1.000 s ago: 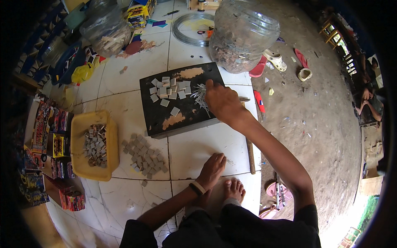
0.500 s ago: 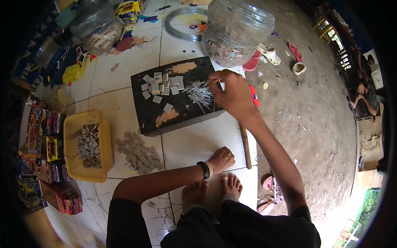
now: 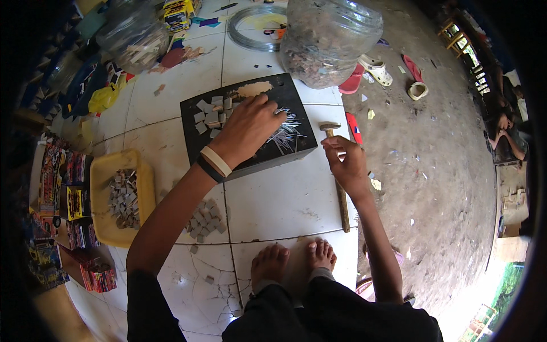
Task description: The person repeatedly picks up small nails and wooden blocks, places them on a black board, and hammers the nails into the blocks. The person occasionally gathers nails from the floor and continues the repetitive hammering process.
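Observation:
A black block (image 3: 259,162) with scuffed brown patches stands on the tiled surface. Small grey square tiles (image 3: 203,106) lie on its left part, thin metal nails (image 3: 288,134) in a heap on its right. My left hand (image 3: 245,130) is over the block between tiles and nails, fingers bent downward; whatever its fingertips hold is hidden. To the right of the block is my right hand (image 3: 348,164), with thumb and fingers brought together in a pinch; I cannot make out what is in it. Beside and beneath it lies a hammer (image 3: 344,211) with a wooden handle, its head just beyond the fingertips.
More tiles fill a yellow basin (image 3: 149,196) at left, and others (image 3: 206,221) lie loose beside it. Behind the block stand a big clear plastic jar (image 3: 327,54) and a wire coil (image 3: 239,41). Boxes (image 3: 74,202) line the far left. Sandals (image 3: 376,71) lie on the right-hand floor.
My left hand has risen from beside my feet to the top of the block. My right hand has drawn back from the nails, rightward and nearer, to beside the hammer.

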{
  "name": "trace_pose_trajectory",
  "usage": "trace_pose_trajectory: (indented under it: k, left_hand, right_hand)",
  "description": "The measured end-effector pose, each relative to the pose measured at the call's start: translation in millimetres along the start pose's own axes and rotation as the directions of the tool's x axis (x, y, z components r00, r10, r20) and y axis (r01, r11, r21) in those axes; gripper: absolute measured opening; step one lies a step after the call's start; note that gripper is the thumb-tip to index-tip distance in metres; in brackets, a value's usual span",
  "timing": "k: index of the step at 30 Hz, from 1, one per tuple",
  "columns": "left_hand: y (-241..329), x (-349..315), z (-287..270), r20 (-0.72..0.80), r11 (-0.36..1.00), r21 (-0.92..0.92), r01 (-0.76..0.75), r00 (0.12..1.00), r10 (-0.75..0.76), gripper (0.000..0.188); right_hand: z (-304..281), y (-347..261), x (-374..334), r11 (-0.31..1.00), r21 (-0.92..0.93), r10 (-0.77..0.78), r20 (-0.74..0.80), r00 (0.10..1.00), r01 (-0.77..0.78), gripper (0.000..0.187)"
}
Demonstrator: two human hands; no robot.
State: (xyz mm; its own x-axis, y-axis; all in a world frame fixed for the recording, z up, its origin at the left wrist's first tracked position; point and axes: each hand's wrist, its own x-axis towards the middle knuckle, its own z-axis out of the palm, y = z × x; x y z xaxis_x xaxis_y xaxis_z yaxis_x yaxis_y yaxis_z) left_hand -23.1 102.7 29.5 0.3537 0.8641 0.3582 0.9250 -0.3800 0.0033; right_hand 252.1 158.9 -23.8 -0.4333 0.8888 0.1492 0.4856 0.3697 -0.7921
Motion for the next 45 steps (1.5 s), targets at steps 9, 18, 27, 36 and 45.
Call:
trace_pose_trajectory:
  k: [9,18,27,36,45]
  left_hand:
    - [15.3,-87.2,-27.8,-0.076,0.823,-0.252,0.509,0.838,-0.541,0.023]
    - [34.5,-92.2,0.9,-0.126,0.773,-0.375,0.511,0.798,-0.589,0.025]
    - [55.0,-96.3,26.4,-0.336,0.792,-0.374,0.483,0.725,-0.601,0.028]
    - [59.3,-100.6,31.8,-0.287,0.732,-0.394,0.556,0.682,-0.673,0.038]
    - [75.8,-102.3,4.5,-0.279,0.536,-0.675,0.507,0.497,-0.821,0.042]
  right_hand:
    - [-8.2,-42.6,12.0,0.985,-0.055,-0.155,0.114,0.981,0.162,0.023]
    - [1.1,-46.4,25.0,0.853,-0.205,-0.393,0.354,0.849,0.48,0.023]
    - [-2.5,-40.0,30.0,0.789,-0.224,-0.454,0.415,0.788,0.572,0.014]
    - [11.5,-39.9,46.9,0.899,0.147,-0.434,0.163,0.886,0.413,0.014]
    - [22.1,-64.2,34.0,0.698,0.699,-0.06,0.274,0.96,-0.156,0.014]
